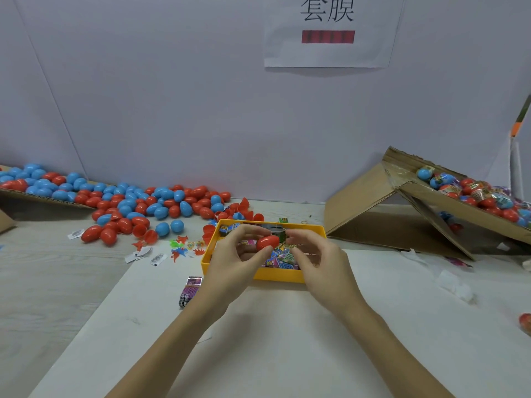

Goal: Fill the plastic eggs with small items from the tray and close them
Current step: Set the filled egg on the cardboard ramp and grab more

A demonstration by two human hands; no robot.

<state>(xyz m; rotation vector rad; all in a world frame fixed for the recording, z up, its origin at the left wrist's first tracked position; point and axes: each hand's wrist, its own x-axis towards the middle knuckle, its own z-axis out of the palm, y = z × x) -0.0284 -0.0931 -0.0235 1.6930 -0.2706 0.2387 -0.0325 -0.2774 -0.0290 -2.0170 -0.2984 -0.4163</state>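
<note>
My left hand (232, 255) pinches a closed-looking red egg (267, 242) above the yellow tray (280, 274). My right hand (313, 255) hovers beside it, fingers curled, seemingly empty. Next: verify seam, set aside.

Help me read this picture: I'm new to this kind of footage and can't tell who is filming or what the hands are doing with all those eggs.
There is no machine here. A camera worn on a person's head looks down at their two bare hands. The left hand pinches a closed red plastic egg; the right hand is beside it with curled fingers, and whether it touches the egg is unclear. Below them sits a yellow plastic tray of small printed packets. To the left lies a heap of red and blue plastic eggs. On the right, a tilted cardboard box holds eggs in printed wrap.
</note>
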